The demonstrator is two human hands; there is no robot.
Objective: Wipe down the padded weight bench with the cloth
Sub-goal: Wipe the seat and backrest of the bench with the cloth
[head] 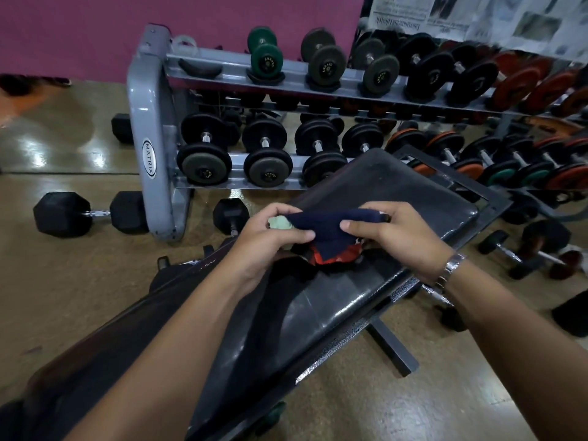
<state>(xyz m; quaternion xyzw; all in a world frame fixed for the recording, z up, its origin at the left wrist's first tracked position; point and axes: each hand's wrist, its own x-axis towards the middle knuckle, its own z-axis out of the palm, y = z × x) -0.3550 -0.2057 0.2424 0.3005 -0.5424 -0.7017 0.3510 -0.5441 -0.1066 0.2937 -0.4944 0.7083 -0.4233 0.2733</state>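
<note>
The black padded weight bench (391,189) runs diagonally from the lower left to the upper right. Above its middle I hold a dark navy cloth (324,226) with red and pale green patches. My left hand (270,237) pinches the cloth's left end, and my right hand (391,232) grips its right end. The cloth is stretched between both hands, with its red lower part hanging onto or just above the pad. A metal watch is on my right wrist.
A grey dumbbell rack (149,128) loaded with several dumbbells stands just beyond the bench. Hex dumbbells (89,213) lie on the floor at the left, and more small dumbbells (521,249) lie at the right. The bench's steel foot (394,348) juts out on the right.
</note>
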